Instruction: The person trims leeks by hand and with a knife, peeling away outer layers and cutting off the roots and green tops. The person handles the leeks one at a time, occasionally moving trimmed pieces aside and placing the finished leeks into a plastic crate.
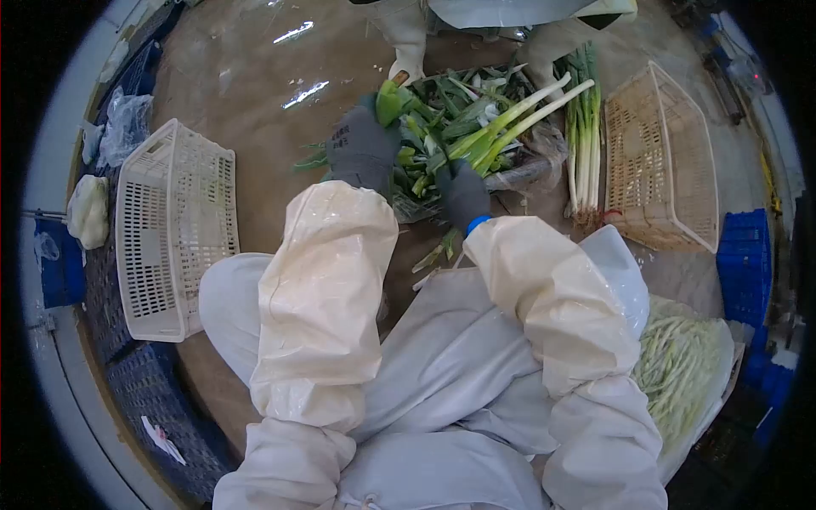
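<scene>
My left hand (364, 151), in a dark grey glove, is closed round green onion leaves (389, 104) that stick out past its fingers. To its right, my right hand (463, 192), also gloved and with a blue band at the wrist, is closed at the lower end of long green onions (531, 117). Their white ends point up and to the right. Beneath both hands is a heap of green leaf trimmings (463, 93) in a container lined with clear plastic (535, 174). The fingertips of both hands are partly hidden by leaves.
A bundle of green onions (584, 140) with roots lies right of the heap. Cream plastic crates stand at left (174, 234) and right (663, 161). Peeled stalks (680, 374) fill a bag at lower right. Another person's white boot (408, 59) is at the top, on the wet floor.
</scene>
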